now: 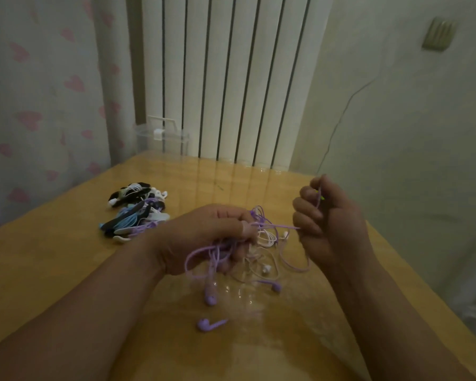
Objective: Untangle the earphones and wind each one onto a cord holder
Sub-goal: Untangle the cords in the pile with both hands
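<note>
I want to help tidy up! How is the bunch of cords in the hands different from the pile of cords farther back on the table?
The bunch hangs in loose, tangled loops; the pile looks neatly wound. The left hand grips the bunch and the right hand pinches one strand; the pile lies untouched on the table. Both include purple and white cords.

No text, label, brand, number or sign can be read anywhere in this view. The curtain (39, 105) carries only a pattern of pink hearts. The earphones (205, 324), the clear plastic box (162, 138) and the wall plate (438, 35) are too dim and blurred to show any lettering.
</note>
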